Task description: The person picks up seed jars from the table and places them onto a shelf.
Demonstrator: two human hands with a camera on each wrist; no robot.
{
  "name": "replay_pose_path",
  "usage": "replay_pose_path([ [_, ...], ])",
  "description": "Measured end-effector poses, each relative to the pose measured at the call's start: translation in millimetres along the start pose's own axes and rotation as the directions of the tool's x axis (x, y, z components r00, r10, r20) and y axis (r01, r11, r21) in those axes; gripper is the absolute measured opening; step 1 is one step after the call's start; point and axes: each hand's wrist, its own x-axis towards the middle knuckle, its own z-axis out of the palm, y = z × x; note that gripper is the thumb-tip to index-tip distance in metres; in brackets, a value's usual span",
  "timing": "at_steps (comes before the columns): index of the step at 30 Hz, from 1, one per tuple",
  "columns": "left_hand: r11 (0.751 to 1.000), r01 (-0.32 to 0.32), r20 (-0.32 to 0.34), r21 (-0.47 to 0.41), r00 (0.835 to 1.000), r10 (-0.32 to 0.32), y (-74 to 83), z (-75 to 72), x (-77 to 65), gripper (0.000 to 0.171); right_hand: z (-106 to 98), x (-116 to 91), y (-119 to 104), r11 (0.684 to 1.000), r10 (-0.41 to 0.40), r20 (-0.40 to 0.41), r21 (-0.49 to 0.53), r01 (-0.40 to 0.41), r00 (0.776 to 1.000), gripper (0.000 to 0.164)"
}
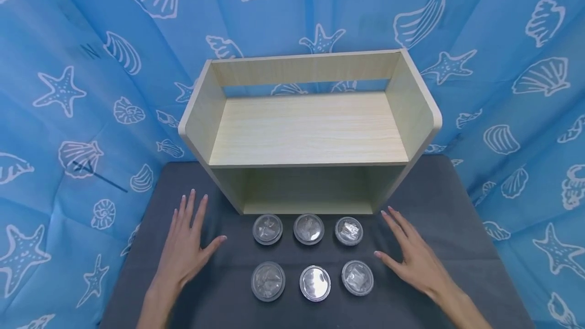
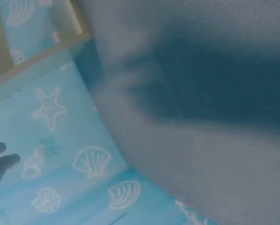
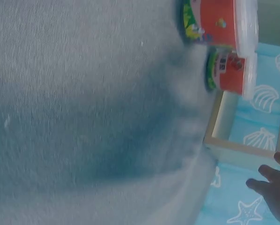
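Several small round tubs with clear lids stand in two rows of three on the dark cloth. The back row holds a left tub [image 1: 267, 229], a middle tub [image 1: 309, 229] and a right tub [image 1: 349, 231]; in front are another left tub [image 1: 267, 281], a middle one with a shiny top [image 1: 315, 283] and a right one [image 1: 357, 277]. The right wrist view shows red and green sides on a near tub [image 3: 217, 21]. Left of the rows, my left hand [image 1: 185, 245] has its fingers spread, holding nothing. My right hand [image 1: 416, 255] is right of them, likewise extended.
A pale wooden two-level shelf [image 1: 308, 126] stands behind the tubs, with a low front opening. Dark grey cloth [image 1: 315, 314] covers the table. A blue curtain [image 1: 283, 14] with white shells and starfish hangs behind and on both sides.
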Motion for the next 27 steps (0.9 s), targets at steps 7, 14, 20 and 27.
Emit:
replay_pose_path([
  [7, 0.994, -0.052, -0.090, -0.096, 0.995, 0.043, 6.2, -17.2, 13.7, 0.102, 9, -4, -13, 0.997, -0.062, -0.036, 0.054, 0.064, 0.997, 0.099],
  [14, 0.984, -0.067, -0.152, -0.163, 0.987, 0.043, 13.1, -38.2, 30.7, 0.106, 14, -7, -23, 0.986, -0.079, -0.029, 0.142, 0.082, 0.996, 0.094],
  [20, 0.965, -0.078, -0.172, -0.249, 0.984, 0.036, 16.4, -53.9, 42.9, 0.104, 16, -13, -35, 0.973, -0.086, 0.001, 0.216, 0.083, 0.996, 0.087],
  [27, 0.926, -0.141, -0.220, -0.350, 0.973, 0.065, 20.0, -63.7, 56.7, 0.099, 27, -19, -38, 0.952, -0.136, -0.013, 0.274, 0.135, 0.991, 0.081],
])
